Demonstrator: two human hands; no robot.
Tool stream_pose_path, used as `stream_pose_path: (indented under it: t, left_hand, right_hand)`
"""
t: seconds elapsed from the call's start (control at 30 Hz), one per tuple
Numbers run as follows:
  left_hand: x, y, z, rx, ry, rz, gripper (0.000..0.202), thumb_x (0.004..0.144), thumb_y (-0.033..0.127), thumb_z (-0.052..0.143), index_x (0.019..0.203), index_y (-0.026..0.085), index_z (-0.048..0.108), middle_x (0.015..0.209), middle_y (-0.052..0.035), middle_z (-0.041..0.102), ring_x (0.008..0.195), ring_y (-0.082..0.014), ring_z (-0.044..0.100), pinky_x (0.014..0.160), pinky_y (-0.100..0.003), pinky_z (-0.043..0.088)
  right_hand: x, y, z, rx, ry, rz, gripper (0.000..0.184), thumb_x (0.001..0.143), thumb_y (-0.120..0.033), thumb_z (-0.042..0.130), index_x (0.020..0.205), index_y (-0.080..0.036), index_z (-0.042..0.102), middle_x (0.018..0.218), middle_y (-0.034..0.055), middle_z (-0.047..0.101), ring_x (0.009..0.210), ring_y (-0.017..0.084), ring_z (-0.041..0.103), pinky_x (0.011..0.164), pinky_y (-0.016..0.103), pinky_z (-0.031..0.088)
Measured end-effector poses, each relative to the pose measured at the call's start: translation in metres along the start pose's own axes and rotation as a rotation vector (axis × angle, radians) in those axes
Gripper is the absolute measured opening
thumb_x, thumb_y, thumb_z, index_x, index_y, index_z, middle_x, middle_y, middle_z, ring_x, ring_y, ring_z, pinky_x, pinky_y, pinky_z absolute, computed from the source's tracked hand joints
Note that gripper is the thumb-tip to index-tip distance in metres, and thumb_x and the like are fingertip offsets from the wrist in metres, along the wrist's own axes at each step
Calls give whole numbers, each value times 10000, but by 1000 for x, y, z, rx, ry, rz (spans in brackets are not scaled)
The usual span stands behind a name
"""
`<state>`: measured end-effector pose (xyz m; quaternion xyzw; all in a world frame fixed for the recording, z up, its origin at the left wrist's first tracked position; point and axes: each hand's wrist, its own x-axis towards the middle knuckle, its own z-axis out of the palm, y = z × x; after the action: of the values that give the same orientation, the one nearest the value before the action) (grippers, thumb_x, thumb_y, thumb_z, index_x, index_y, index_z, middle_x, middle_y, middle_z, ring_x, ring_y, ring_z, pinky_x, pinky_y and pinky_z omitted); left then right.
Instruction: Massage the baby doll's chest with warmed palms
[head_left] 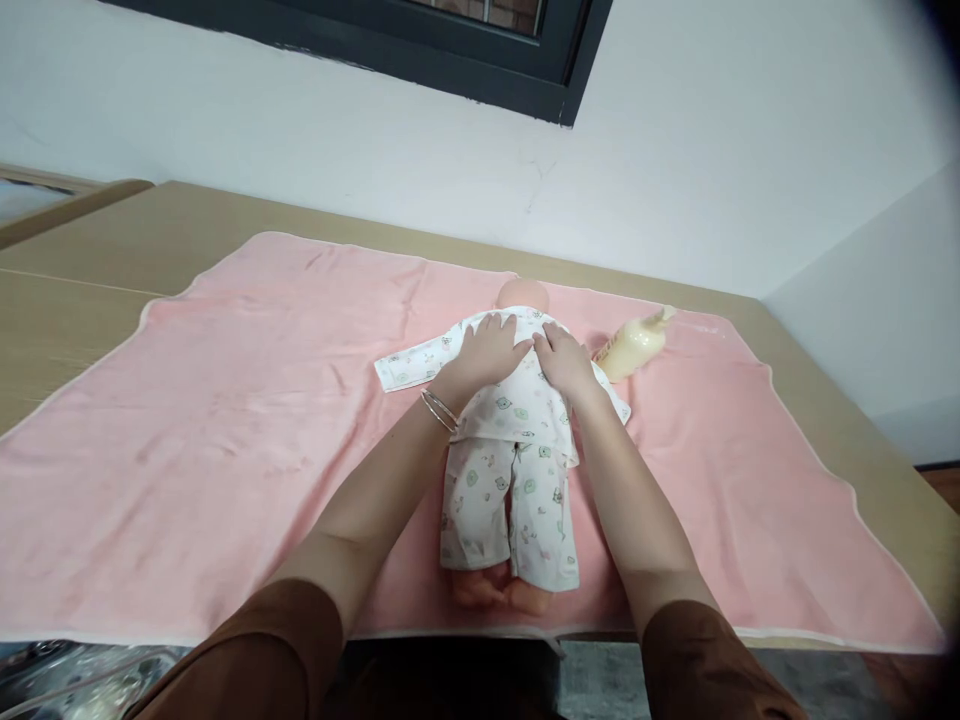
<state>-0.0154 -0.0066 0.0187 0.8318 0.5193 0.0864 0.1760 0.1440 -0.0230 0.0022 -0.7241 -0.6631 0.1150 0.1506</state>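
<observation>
A baby doll (517, 400) in a white printed top and trousers lies face down, its head away from me and its bare feet (502, 590) toward me. My left hand (491, 352) rests flat on the upper left of its back, fingers spread; two thin bangles circle that wrist. On the upper right of the back lies my right hand (562, 357), fingers stretched out and partly curved over the cloth. The doll's left-side sleeve (411, 365) sticks out sideways. Part of the other sleeve is hidden behind my right forearm.
Beneath the doll a pink blanket (240, 400) covers much of the wooden table (217, 215). A pale yellow pump bottle (634, 347) lies on its side right of the doll. Behind the table are a white wall and a dark window frame (480, 75).
</observation>
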Motion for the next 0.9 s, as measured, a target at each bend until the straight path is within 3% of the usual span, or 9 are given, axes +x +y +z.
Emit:
stream_pose_path:
  t: [0.1,0.23,0.37,0.47,0.53,0.63,0.73,0.83,0.9]
  left_hand:
    - [-6,4,-3,50,-16,-11,682,1134,453,314,1671,32,318,1750,-299,334,1661,-404,289,1310,-580,296]
    - [-26,16,-20,139,-105,66,506,1104,309,366,1507,53,535,1593,-282,541,1470,-382,551,1173,-489,468]
    - [-34,15,-39,136,-199,136,388,1080,260,390,1305,132,678,1377,-198,713,1183,-319,723,1015,-425,553]
    - [-29,7,-43,107,-241,130,406,1064,296,442,1382,166,660,1491,-173,676,1265,-313,706,1056,-406,543]
    - [-20,-1,-38,79,-255,106,503,1069,343,440,1523,169,569,1662,-177,539,1436,-325,617,1144,-416,505]
    - [-6,-14,-24,34,-207,44,692,1097,457,387,1707,138,313,1822,-200,240,1686,-343,289,1294,-465,366]
    - [2,-20,-14,9,-183,28,768,1110,515,343,1743,106,195,1839,-214,136,1729,-335,104,1350,-483,263]
    - [-3,-15,-16,29,-187,27,748,1097,491,389,1719,97,259,1829,-230,184,1716,-352,183,1331,-489,305]
    - [-12,-7,-24,75,-200,55,656,1083,430,425,1649,100,396,1769,-244,349,1634,-366,387,1259,-479,407]
  right_hand:
    - [-6,-5,-1,-31,20,5,519,1119,-380,266,1502,-185,558,1703,179,489,1588,325,418,1288,678,273]
    - [-27,-25,-16,-224,-24,-53,414,1087,-282,324,1224,-188,704,1294,191,779,1261,355,686,1264,716,245]
    - [-42,-40,-28,-299,-70,-103,383,1056,-234,367,1048,-217,750,1111,145,818,1108,335,734,1250,674,275]
    - [-38,-38,-27,-258,-79,-77,391,1053,-263,367,1068,-224,755,1162,143,815,1168,344,720,1234,646,318]
    - [-29,-30,-21,-190,-74,-63,425,1070,-317,342,1194,-213,735,1309,164,781,1270,360,683,1208,627,373]
    - [-13,-14,-8,-89,-38,-18,549,1102,-425,305,1502,-173,584,1657,194,546,1537,372,486,1241,650,359]
    - [-4,-5,2,-26,-33,26,652,1113,-512,295,1659,-178,420,1796,162,330,1669,349,281,1311,692,242]
    - [-9,-10,2,-48,-21,31,623,1123,-474,277,1640,-168,443,1774,183,371,1657,368,306,1305,736,208]
    - [-19,-20,-4,-116,-15,9,562,1125,-402,267,1547,-149,540,1673,218,516,1573,399,441,1281,767,207]
